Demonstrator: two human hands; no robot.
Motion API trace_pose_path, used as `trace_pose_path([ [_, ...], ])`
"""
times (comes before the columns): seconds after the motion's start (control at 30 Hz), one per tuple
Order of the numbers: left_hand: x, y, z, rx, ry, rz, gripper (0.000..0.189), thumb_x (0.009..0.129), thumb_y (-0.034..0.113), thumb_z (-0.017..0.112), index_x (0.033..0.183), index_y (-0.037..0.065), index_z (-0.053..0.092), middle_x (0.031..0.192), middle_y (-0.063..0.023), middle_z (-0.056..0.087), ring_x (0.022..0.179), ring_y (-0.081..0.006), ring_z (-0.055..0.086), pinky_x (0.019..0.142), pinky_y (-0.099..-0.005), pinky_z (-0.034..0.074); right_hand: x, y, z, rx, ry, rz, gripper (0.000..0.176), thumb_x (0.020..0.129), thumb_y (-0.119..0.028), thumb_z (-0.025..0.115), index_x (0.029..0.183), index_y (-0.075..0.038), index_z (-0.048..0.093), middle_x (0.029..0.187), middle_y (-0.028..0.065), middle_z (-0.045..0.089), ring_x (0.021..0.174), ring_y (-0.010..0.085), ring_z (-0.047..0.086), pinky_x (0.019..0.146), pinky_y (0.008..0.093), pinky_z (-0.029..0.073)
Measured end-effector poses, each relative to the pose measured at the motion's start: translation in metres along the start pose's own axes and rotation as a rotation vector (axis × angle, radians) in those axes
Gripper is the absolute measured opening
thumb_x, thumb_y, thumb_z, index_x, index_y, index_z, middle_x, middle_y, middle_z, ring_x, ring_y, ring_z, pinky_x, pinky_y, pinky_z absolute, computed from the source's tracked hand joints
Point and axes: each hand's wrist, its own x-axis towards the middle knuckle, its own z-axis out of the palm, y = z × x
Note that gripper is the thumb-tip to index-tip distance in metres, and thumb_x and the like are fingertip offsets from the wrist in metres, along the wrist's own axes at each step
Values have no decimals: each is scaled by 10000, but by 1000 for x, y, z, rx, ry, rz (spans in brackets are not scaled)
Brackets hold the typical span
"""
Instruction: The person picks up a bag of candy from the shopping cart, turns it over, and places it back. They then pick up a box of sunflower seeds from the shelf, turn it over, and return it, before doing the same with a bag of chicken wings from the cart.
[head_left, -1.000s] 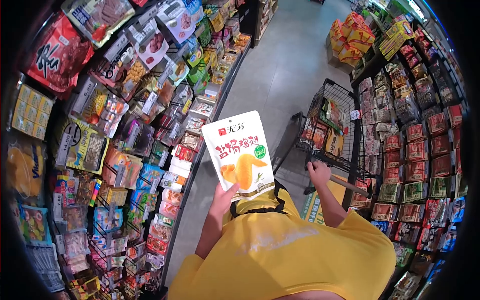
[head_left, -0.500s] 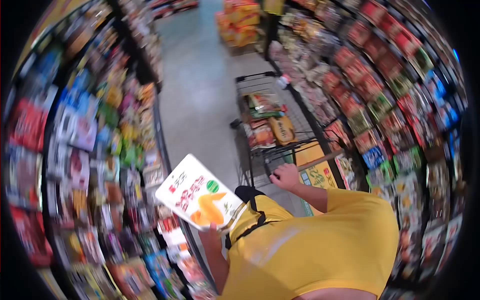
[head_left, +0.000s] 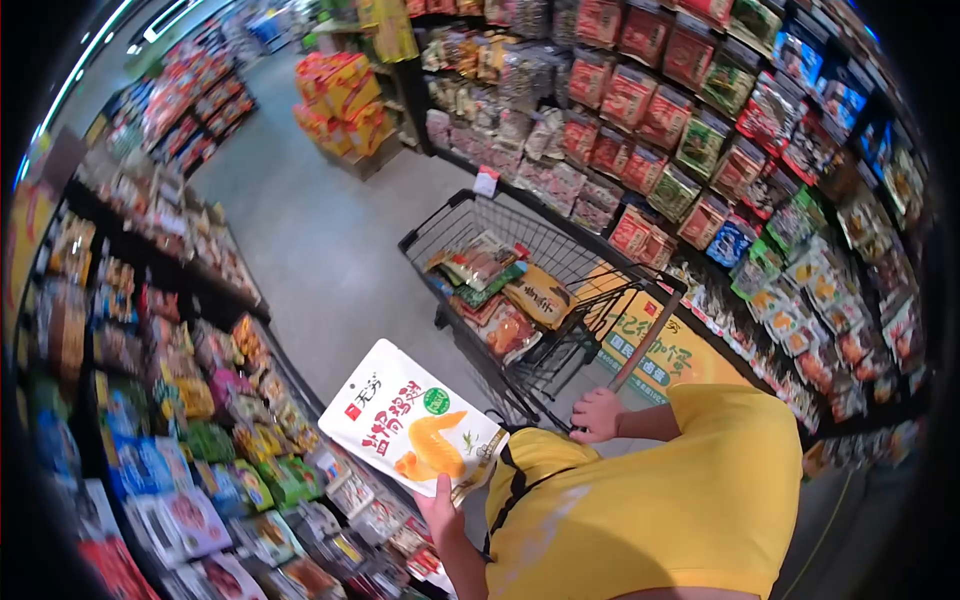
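Observation:
My left hand (head_left: pixel 440 508) holds a white snack pouch (head_left: pixel 405 430) by its lower edge, thumb on the front. The pouch has red lettering, a round green mark and a picture of an orange-brown chicken wing. My right hand (head_left: pixel 597 414) is closed around the near end of the handle of a black wire shopping cart (head_left: pixel 590 255). Inside the cart lie several packages, among them a yellow-brown bag (head_left: pixel 540 296) and a reddish bag (head_left: pixel 503 330). The pouch is to the left of the cart's near end, face up toward me.
Shelves of packaged snacks (head_left: pixel 230 440) line the left side. More hanging bags (head_left: pixel 660 105) fill the rack on the right. Yellow and red boxes (head_left: pixel 345 105) are stacked ahead. The grey aisle floor (head_left: pixel 300 225) runs forward, and a yellow-green sign (head_left: pixel 650 345) stands beside the cart.
My view has turned right and lifted, so shelves, boxes and cart have shifted leftward or downward in it. The pouch stays in my left hand; my right hand stays on the handle.

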Motion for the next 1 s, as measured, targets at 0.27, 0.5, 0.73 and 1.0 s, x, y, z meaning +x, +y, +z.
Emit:
trace_pose_path([
  [0.27, 96, 52, 75, -18, -357, -17, 566, 824, 24, 631, 1311, -17, 343, 1237, -133, 499, 1118, -229, 506, 956, -363, 401, 4, 4, 5, 63, -12, 50, 296, 758, -424, 571, 655, -154, 509, 701, 6, 467, 679, 205, 491, 629, 358, 377],
  [0.5, 153, 37, 131, 61, -697, -251, 621, 831, 56, 626, 1350, 26, 286, 1316, -119, 434, 1165, -258, 479, 983, -396, 392, 9, 2, 10, 52, -1, 136, 304, 737, -412, 561, 618, -137, 511, 706, 13, 495, 678, 217, 495, 624, 355, 379],
  [0.73, 192, 27, 204, 98, -1002, -459, 609, 826, 41, 631, 1341, 40, 307, 1299, -111, 457, 1172, -251, 479, 988, -405, 393, 41, 9, 16, 40, -28, 183, 323, 730, -428, 534, 611, -128, 539, 699, 20, 512, 698, 221, 500, 639, 370, 382],
  [1.0, 251, 71, 227, 169, -1156, -441, 656, 784, 86, 695, 1324, 38, 326, 1267, -105, 478, 1149, -246, 491, 973, -398, 398, 100, 14, 44, -20, -20, 309, 341, 717, -451, 531, 605, -129, 545, 678, 24, 519, 696, 234, 509, 635, 366, 379],
])
